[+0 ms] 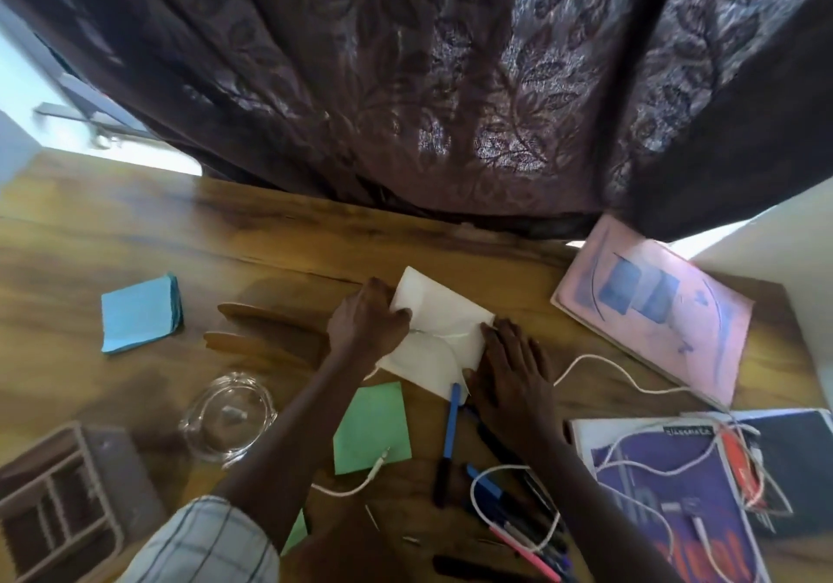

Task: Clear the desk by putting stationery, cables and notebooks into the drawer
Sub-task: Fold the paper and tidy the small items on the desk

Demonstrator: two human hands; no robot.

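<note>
Head view: left hand (367, 323) grips white envelope (444, 307) at its left edge, mid-desk (270, 240); right hand (514, 370) flat, fingers straight, on its right corner; step, probably: collecting envelope; next: lift clear of blue pen (452, 420); drawer unseen.

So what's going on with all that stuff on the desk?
A person is sorting things on a wooden desk. The left hand holds the left edge of a white paper in the middle, and the right hand lies flat on its right corner. A blue note pad, a green paper, a blue pen, a white cable and a pink notebook lie around them. No drawer shows.
</note>
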